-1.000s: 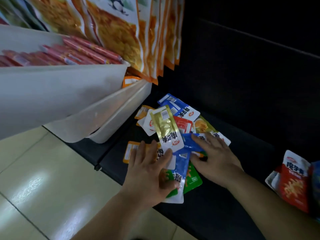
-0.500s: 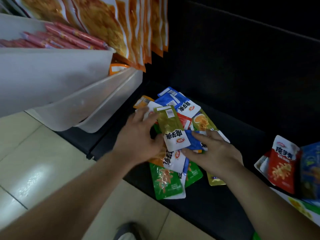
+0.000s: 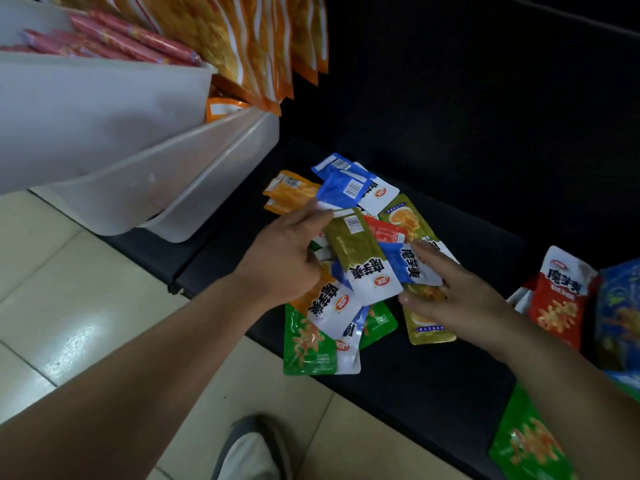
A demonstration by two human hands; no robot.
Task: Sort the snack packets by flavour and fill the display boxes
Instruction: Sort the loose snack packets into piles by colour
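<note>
A loose pile of small snack packets lies on a black shelf. My left hand grips an olive-gold packet together with a few others fanned under it. My right hand pinches a blue packet next to the olive one, its fingers over a yellow packet. Green packets stick out below the left hand. Blue packets and orange packets lie at the far side of the pile.
White display bins slant at the upper left; the top one holds red sausage sticks. Orange bags hang above. A red packet, a blue bag and a green packet sit at the right. A shoe stands on the tiled floor.
My left hand moved from the pile's near edge up to the olive-gold packet and took hold of it. My right hand shifted right and now pinches the blue packet.
</note>
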